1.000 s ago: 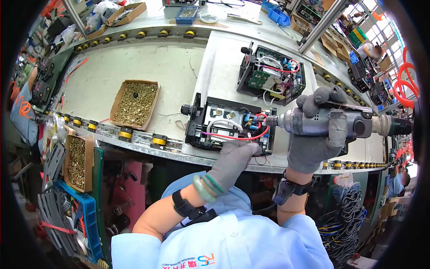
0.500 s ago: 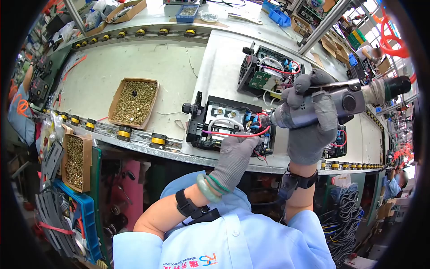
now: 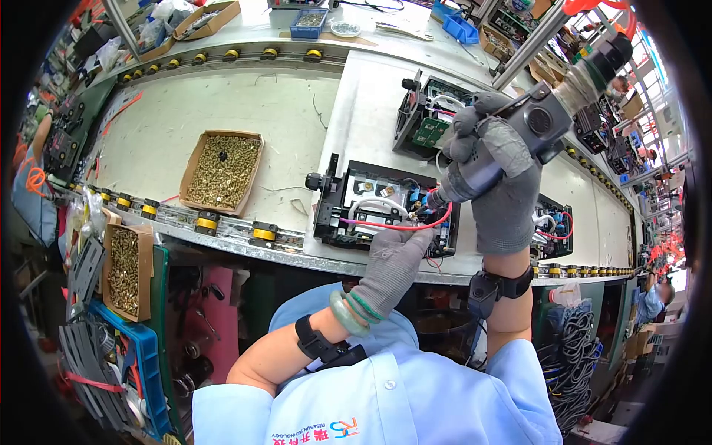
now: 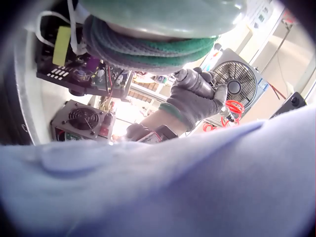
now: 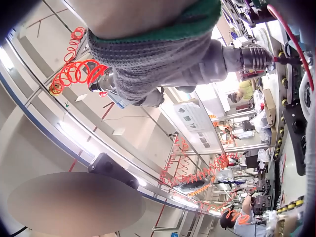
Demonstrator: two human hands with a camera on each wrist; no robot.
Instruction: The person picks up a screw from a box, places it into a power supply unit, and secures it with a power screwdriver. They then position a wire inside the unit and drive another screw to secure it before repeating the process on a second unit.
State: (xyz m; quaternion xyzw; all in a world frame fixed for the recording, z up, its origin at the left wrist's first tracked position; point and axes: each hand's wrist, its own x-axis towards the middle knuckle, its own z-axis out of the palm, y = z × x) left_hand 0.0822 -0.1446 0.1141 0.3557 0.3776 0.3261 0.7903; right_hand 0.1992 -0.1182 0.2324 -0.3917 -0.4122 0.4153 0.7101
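Note:
My gloved right hand (image 3: 504, 148) grips a grey air screwdriver (image 3: 538, 119), its rear end raised toward the far right. The driver's tip points down at the right end of an open black electrical unit (image 3: 371, 200), where wires and blue parts crowd together. At the unit's front side is my gloved left hand (image 3: 393, 259), fingertips right at a red wire (image 3: 386, 225); whether they pinch it, I cannot tell. A white wire (image 3: 371, 200) arches beside it. In the right wrist view, the driver's ribbed metal nose (image 5: 254, 58) reaches toward the unit.
A second open unit (image 3: 430, 119) stands behind, and another (image 3: 552, 222) lies right of my right wrist. On the left is a cardboard tray (image 3: 191, 200) of brass-coloured screws. Roller rails (image 3: 263, 234) edge the bench. A red coiled hose (image 3: 593, 4) hangs at the driver's rear.
The driver has tilted, its rear end swinging up and away while the tip stays near the unit's right end. My left hand has come up to the red wire. The unit has shifted slightly right.

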